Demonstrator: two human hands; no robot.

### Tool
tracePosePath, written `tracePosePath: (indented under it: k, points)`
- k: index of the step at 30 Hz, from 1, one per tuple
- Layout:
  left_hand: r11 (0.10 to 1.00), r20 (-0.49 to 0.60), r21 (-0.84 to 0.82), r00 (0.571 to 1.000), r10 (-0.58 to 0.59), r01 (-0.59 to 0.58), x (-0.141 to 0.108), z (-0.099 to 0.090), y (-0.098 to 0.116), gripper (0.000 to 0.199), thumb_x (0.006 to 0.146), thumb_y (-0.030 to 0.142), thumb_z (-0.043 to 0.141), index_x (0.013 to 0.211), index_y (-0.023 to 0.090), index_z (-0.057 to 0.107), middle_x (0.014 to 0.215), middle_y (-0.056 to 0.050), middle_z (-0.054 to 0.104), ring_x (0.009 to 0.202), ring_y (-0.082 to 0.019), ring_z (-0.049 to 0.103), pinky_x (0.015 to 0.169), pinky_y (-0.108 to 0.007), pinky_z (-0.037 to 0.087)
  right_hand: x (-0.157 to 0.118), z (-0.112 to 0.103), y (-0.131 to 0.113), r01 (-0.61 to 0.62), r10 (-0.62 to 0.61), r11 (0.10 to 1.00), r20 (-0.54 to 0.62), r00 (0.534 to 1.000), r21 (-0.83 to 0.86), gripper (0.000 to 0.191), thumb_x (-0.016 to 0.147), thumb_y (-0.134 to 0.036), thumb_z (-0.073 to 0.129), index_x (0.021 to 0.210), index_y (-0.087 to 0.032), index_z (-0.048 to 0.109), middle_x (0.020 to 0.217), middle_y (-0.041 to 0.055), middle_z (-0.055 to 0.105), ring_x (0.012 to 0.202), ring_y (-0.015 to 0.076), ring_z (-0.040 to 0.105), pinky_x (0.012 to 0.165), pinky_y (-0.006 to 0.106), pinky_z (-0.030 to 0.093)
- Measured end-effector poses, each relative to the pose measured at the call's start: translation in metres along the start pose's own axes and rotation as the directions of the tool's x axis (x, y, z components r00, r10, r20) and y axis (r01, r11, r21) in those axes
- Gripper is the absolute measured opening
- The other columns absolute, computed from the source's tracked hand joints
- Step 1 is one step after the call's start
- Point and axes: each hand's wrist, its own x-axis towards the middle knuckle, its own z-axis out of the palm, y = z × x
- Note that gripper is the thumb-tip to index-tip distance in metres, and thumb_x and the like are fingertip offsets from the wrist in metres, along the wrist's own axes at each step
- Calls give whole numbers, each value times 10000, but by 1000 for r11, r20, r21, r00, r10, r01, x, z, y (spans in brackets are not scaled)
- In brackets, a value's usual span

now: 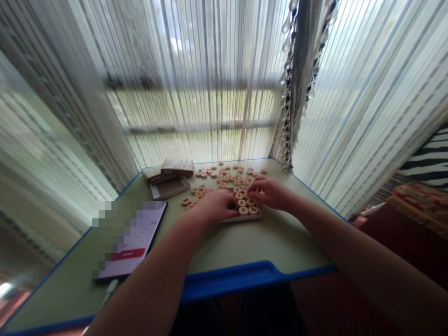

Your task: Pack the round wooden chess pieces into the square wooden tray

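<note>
Shallow tray (249,218) is lying near the middle of the desk (252,242); marked discs (241,203) are sitting inside in rows. Step, apparently: discs being ordered. Clock centring on the tray: left hand (216,206) is curling over its 9 o'clock side, right hand (268,191) is reaching in at 2. Fingers bending downward on both; tips hiding, cannot tell if pinching. Any further placing would be calling for a low approach over the rim. Loose discs (233,179) are spreading at 11–12, shallow box (170,188) sitting at 10, tablet (138,263) crowding the left forearm at 8. Wider room is running at 5, toward the blue edge (227,278).

Bare forearms (157,263) stretched forward, left hand (217,205) palm down — fingers (227,199) curled, right hand (268,192) angled inward
</note>
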Motion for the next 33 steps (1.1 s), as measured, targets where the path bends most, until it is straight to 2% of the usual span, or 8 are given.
tracePosePath:
  k: [8,11,17,20,24,27,30,33]
  points:
    - [995,41,-83,998,-44,47,0,-2,-2,263,689,327,597,909,220,693,888,-8,668,802,-155,586,761,-228,432,0,-2,-1,-16,17,999,6,1000,-40,156,768,-220,550,812,-166,689,805,59,605,728,155,542,699,281,422]
    - [993,14,-89,997,-75,76,0,-1,-2,267,676,241,560,907,224,691,866,1,670,779,-148,589,744,-229,441,0,-2,-1,-7,8,999,8,1000,-53,150,769,-215,546,799,-169,686,805,60,607,750,161,544,715,286,419]
    - [974,-224,-26,948,-225,225,1,-1,-3,256,714,193,470,861,185,679,867,-31,652,776,-155,583,723,-247,458,0,0,4,-58,57,994,-18,998,-93,241,778,-232,527,984,-160,628,850,65,594,710,148,535,690,285,433]
    - [957,-318,11,909,-271,289,2,-1,-5,273,731,181,447,921,173,644,947,-48,638,850,-170,579,792,-272,456,0,0,6,-109,99,976,-60,993,-188,300,783,-272,522,1054,-176,606,1001,97,566,907,203,530,831,344,415]
    - [908,-355,63,860,-367,414,2,1,-6,311,766,224,449,1038,161,587,1093,-80,596,998,-199,549,889,-302,425,-1,3,11,-306,273,885,-141,952,-351,479,830,-429,446,1262,-223,471,1335,126,367,1226,317,317,997,473,267]
    - [866,-346,121,839,-421,485,2,4,-8,372,837,350,394,1105,151,559,1183,-106,557,1117,-227,486,959,-344,376,-1,8,18,-413,413,821,-89,906,-395,584,860,-554,296,1350,-242,353,1466,99,167,1322,355,133,1035,503,183]
    - [828,-324,144,816,-478,542,3,7,-12,495,874,464,284,1174,156,531,1314,-128,458,1257,-274,346,1002,-413,320,-1,15,26,-450,492,799,1,871,-399,624,866,-590,188,1385,-257,283,1489,81,115,1342,345,79,1050,499,149]
    - [803,-268,128,800,-536,581,5,11,-17,597,872,538,182,1264,188,465,1408,-130,335,1324,-321,207,1007,-495,276,0,21,32,-410,483,817,92,871,-405,636,867,-590,161,1390,-248,278,1488,86,133,1352,315,66,1061,482,140]
